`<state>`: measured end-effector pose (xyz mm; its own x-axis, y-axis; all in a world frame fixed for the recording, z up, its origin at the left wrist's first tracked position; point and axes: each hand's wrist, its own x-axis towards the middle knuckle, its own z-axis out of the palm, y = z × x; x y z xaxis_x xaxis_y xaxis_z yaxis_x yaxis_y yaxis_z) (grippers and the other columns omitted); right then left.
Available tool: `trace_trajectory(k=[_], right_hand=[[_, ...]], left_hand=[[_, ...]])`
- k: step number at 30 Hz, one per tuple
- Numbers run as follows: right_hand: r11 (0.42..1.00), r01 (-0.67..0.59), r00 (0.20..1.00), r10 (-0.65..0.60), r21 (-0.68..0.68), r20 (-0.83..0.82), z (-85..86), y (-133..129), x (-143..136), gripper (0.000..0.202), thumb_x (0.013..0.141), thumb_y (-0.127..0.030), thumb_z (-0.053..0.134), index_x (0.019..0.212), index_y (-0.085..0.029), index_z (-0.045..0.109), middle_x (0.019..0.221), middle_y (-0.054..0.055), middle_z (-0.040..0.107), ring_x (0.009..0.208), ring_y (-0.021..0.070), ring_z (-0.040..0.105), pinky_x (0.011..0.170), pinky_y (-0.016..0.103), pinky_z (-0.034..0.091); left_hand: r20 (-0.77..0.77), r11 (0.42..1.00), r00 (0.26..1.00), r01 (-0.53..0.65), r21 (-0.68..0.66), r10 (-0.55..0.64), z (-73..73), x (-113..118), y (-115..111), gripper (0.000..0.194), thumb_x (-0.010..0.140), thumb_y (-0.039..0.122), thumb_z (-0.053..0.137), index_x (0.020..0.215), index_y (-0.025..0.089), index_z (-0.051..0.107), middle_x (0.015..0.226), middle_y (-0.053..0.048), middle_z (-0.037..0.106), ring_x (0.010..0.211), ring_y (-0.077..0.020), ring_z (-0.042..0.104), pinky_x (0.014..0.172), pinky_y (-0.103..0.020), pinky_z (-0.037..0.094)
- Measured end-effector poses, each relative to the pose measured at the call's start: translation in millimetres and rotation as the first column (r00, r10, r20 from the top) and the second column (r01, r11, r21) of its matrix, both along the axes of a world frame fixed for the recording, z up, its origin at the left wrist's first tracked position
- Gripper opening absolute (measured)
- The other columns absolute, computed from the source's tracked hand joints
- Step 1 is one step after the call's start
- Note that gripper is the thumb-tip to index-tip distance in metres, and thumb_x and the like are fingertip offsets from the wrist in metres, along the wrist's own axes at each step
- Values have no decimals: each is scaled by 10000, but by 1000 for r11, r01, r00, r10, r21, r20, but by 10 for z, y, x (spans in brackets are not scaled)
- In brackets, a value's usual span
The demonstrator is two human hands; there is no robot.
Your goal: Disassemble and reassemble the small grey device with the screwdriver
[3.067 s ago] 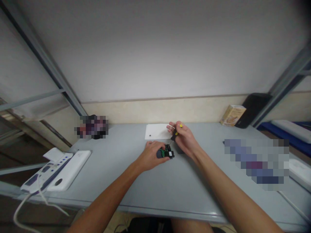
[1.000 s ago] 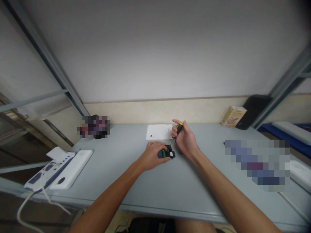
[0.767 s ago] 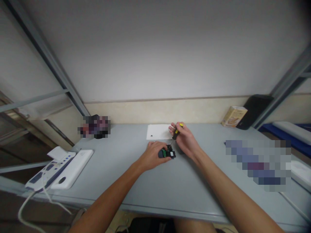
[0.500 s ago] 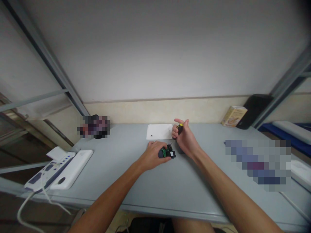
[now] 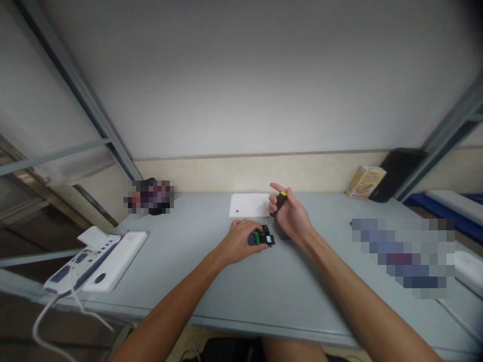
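Note:
My left hand [image 5: 243,241] is closed around a small opened black device [image 5: 268,240] on the table, thumb at its near side and fingers at its far side. A green circuit board [image 5: 257,237] shows inside the casing, which has a rounded dark end. A screwdriver [image 5: 279,202] with a dark and yellow handle is gripped in my right hand [image 5: 292,213], index finger stretched out past the handle. Its thin shaft slants down to the device; the exact contact of the tip is too small to make out. Partly behind my right wrist lies a dark flat piece [image 5: 281,233].
A white sheet [image 5: 249,205] with a tiny dark part on it lies behind my hands. On the left of the grey table [image 5: 181,281] are a power strip [image 5: 81,264] and a white slab-like device [image 5: 116,261]. A yellow box [image 5: 366,182] and a black case [image 5: 402,173] stand at back right.
The whole view has shifted slightly, so things sit a little further right. My right hand has turned slightly with the screwdriver; both grips stay the same.

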<state>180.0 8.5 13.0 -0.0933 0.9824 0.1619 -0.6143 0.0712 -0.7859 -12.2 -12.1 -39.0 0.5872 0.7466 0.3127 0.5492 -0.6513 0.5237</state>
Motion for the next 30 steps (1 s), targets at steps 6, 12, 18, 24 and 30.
trace_trajectory(k=[6, 12, 18, 24, 30], right_hand=[[999, 21, 999, -22, 25, 26, -10, -14, 56, 350, 758, -425, 860, 765, -231, 569, 863, -24, 639, 675, 104, 576, 656, 253, 478], [998, 55, 998, -55, 30, 10, -5, 3, 13, 371, 850, -621, 698, 892, -265, 605, 605, -75, 413, 483, 94, 384, 522, 247, 401], [999, 20, 998, -21, 26, 55, 23, -33, 20, 336, 790, -502, 809, 864, -234, 622, 920, 3, 654, 790, 134, 637, 725, 259, 497], [975, 150, 968, -178, 161, 176, -51, -32, -51, 367, 887, -529, 702, 837, -251, 467, 618, -90, 444, 513, 88, 437, 535, 223, 381], [933, 136, 885, -266, 333, 383, 1, -34, -39, 400, 882, -451, 717, 1192, -270, 541, 868, -26, 595, 779, 139, 627, 760, 290, 516]], left_hand=[[14, 1000, 1000, -1, -9, 1, 16, 2, -3, 380, 850, 405, 786, 1162, 257, 628, 1203, -26, 718, 1165, -258, 616, 1053, -417, 352], [0, 1000, 1000, 0, -31, 0, 43, -3, -7, 381, 857, 420, 779, 1167, 256, 632, 1203, -30, 716, 1166, -264, 615, 1049, -419, 361], [8, 1000, 1000, 0, -29, 0, 32, 3, -4, 381, 853, 415, 786, 1166, 264, 629, 1205, -24, 716, 1169, -259, 611, 1044, -418, 357], [-2, 1000, 1000, 4, -24, -4, 19, -2, 2, 372, 861, 413, 779, 1162, 249, 633, 1202, -28, 718, 1172, -256, 614, 1053, -411, 346], [-18, 1000, 1000, 16, -12, -16, 11, -25, 18, 384, 858, 425, 782, 1172, 262, 634, 1248, -27, 707, 1178, -258, 613, 1057, -415, 332]])
